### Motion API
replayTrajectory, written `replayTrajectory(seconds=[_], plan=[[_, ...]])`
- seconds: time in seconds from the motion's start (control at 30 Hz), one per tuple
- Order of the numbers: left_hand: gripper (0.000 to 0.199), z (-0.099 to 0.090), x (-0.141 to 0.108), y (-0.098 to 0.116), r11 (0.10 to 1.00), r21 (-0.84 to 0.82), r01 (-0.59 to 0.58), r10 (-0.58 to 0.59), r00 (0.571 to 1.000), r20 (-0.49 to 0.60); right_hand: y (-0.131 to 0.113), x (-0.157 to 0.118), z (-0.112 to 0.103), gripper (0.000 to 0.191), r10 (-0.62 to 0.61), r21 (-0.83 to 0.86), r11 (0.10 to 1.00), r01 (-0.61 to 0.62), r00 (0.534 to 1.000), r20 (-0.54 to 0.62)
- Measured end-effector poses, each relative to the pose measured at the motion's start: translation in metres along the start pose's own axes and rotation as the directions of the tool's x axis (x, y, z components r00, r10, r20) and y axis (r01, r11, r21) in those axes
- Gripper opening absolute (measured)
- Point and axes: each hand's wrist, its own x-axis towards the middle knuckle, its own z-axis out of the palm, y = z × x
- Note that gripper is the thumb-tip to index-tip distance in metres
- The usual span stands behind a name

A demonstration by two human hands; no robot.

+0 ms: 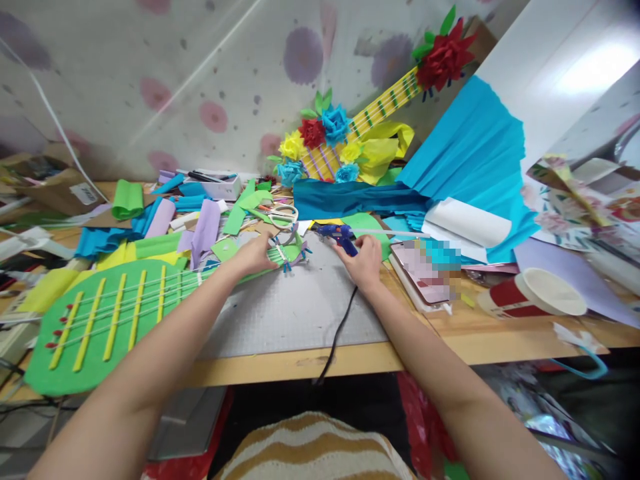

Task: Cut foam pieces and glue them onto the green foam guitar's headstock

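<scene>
A green paper guitar (150, 307) with yellow strips and pale strings lies across the table's left side. At its headstock end, beside small blue pegs and a curl of purple paper, my left hand (257, 253) is closed on the guitar's neck. My right hand (364, 261) wraps the handle of a blue hot glue gun (340, 235), whose nozzle points left toward the headstock. A clear glue stick (390, 233) sticks out of its back, and a black cord hangs from the handle over the table edge. Both hands are above a grey cutting mat (300, 307).
A yellow paper guitar with paper flowers (383, 107) leans against the wall. Blue crepe paper (470, 160) spreads at the right, near a phone (423, 270) and a paper cup (535, 293). Scissors (284, 215) and coloured paper scraps (205, 227) crowd the back left.
</scene>
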Motion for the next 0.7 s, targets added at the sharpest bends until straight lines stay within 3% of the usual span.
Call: replayTrajectory(seconds=[0.07, 0.17, 0.27, 0.43, 0.7], plan=[[0.063, 0.001, 0.002, -0.001, 1.0, 0.009, 0.001, -0.001, 1.0, -0.001, -0.007, -0.013, -0.006, 0.038, -0.165, 0.018, 0.986, 0.165, 0.985, 0.055], [0.067, 0.002, 0.003, -0.002, 1.0, 0.003, 0.004, -0.004, 1.0, -0.004, -0.026, -0.025, -0.006, 0.035, -0.475, 0.131, 0.88, 0.456, 0.843, 0.254], [0.066, 0.002, 0.001, 0.0, 1.0, -0.004, -0.002, 0.002, 1.0, -0.018, -0.047, -0.028, 0.003, 0.035, -0.578, 0.205, 0.815, 0.542, 0.736, 0.352], [0.063, 0.001, -0.002, 0.003, 1.0, -0.012, -0.001, 0.001, 0.999, -0.042, -0.065, -0.028, 0.018, 0.038, -0.557, 0.216, 0.829, 0.516, 0.726, 0.403], [0.064, 0.001, -0.001, 0.002, 1.0, 0.0, 0.025, -0.025, 0.999, -0.025, -0.067, -0.028, 0.023, 0.031, -0.551, 0.18, 0.831, 0.526, 0.735, 0.395]])
